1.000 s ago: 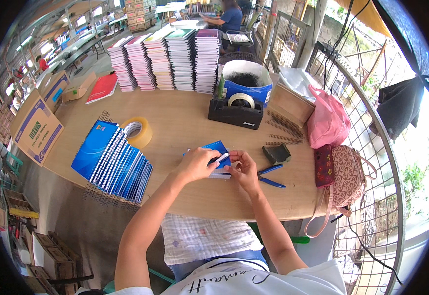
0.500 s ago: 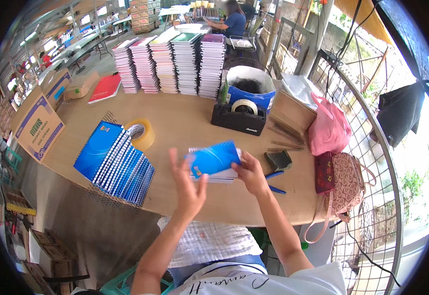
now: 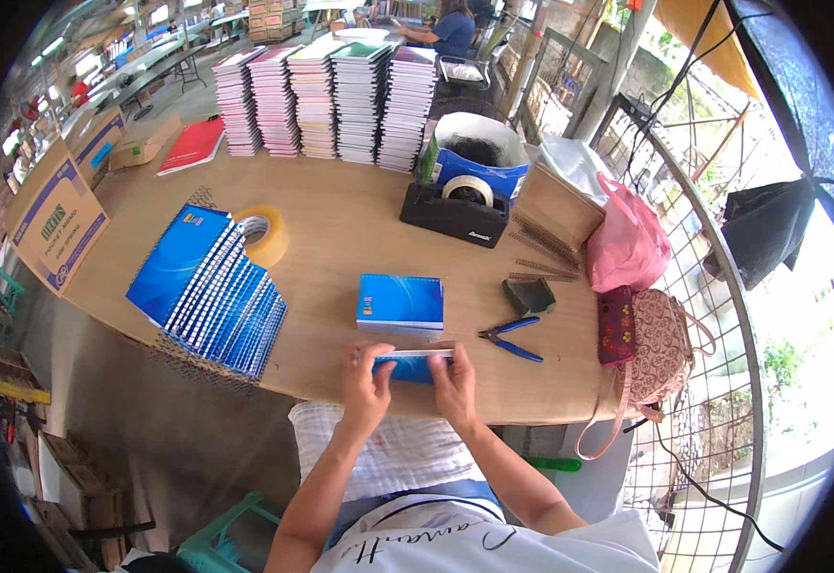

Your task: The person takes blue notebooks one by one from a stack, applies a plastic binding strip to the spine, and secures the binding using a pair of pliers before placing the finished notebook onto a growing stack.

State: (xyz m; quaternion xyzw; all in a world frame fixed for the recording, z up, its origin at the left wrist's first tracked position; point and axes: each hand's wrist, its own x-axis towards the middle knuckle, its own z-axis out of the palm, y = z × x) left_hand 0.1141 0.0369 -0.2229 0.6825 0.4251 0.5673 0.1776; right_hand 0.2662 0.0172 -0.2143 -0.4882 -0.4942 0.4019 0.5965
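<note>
At the table's front edge I hold a small blue notebook [image 3: 409, 369] with both hands. It is tilted so that its pale page edge faces up and its blue cover faces me. My left hand [image 3: 364, 390] grips its left end, thumb on the near side. My right hand [image 3: 456, 387] closes on the right end the same way. Just beyond lies a short pile of blue notebooks [image 3: 400, 301], a row of holes along its far edge. To the left, a fanned stack of blue notebooks with spiral bindings [image 3: 211, 286] leans across the table [image 3: 331, 220].
Blue-handled cutting pliers [image 3: 512, 342] and a small dark box [image 3: 529, 296] lie right. Loose wire spirals [image 3: 546, 250], a black tape dispenser [image 3: 455, 218] and a pink bag [image 3: 627, 239] sit farther right. Clear tape [image 3: 264, 237] is beside the fanned stack; tall notebook stacks [image 3: 355, 105] stand behind.
The blue notebook has come toward me from over the short pile and been tilted up. My left hand, spread before, has closed on it. The view has shifted slightly.
</note>
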